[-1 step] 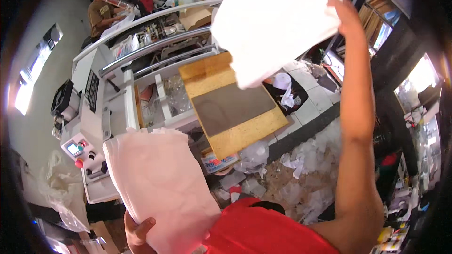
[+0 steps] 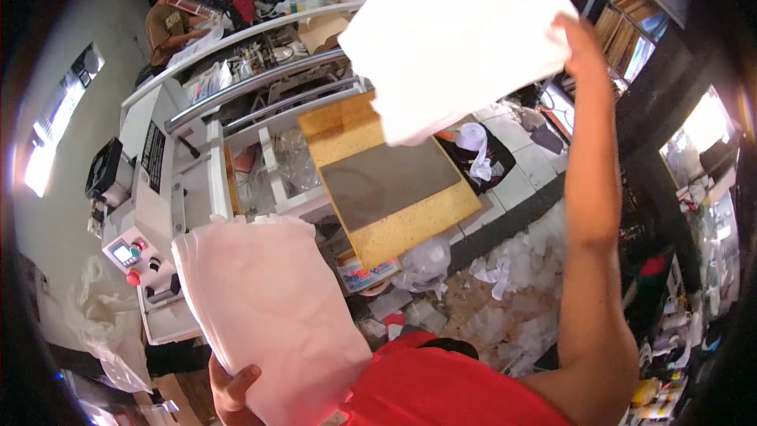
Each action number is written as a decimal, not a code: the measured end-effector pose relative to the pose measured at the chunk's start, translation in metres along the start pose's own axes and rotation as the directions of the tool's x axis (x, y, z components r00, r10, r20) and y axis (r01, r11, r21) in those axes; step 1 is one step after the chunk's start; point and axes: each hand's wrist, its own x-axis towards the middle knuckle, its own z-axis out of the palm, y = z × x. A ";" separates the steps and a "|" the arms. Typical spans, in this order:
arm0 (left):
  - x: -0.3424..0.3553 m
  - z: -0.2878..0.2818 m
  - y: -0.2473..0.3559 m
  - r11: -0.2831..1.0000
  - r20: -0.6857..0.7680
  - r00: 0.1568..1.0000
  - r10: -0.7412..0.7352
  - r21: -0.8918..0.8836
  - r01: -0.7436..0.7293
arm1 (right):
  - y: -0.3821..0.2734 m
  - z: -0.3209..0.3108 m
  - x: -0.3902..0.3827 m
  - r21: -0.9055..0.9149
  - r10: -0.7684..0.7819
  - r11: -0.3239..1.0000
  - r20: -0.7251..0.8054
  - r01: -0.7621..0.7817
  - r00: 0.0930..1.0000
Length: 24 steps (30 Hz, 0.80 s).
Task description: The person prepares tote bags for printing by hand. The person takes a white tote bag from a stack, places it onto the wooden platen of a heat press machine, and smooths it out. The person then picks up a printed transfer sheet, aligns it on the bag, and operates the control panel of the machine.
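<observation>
My left hand [image 2: 230, 386] grips the lower left edge of a thick stack of white sheets [image 2: 272, 300], its thumb on top. The stack rests against my red shirt. Raised at the upper right, my right hand [image 2: 579, 43] pinches the right edge of a large white sheet [image 2: 461, 39], bright with glare. I cannot tell whether it is one layer or several. Its lower corner hangs just over a grey rectangular panel [image 2: 390, 189], which lies on a tan board [image 2: 426, 233].
A white machine with a control box [image 2: 130, 256] stands left, joined to metal rails [image 2: 260, 87]. Beyond them a person [image 2: 165, 28] works. Right of the board lies a black bag [image 2: 497, 166] with a white roll [image 2: 471, 138]. Clear plastic scraps [image 2: 520, 268] litter the floor.
My right hand has come down a little, and the sheet in it has shifted slightly left. My left hand and the stack have hardly moved.
</observation>
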 end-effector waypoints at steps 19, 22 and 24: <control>0.071 0.039 0.003 0.988 -0.122 0.983 0.139 -0.049 -0.146 | 0.404 -0.022 -0.376 -0.571 0.347 0.806 0.238 -0.158 0.907; 0.075 0.031 0.000 0.995 -0.111 0.989 0.093 0.042 -0.089 | 0.420 -0.036 -0.327 0.729 0.721 0.355 0.185 -0.585 0.668; 0.070 0.031 -0.002 0.995 -0.117 0.989 0.094 0.028 -0.091 | 0.418 -0.021 -0.324 0.658 0.725 0.469 0.094 -0.589 0.682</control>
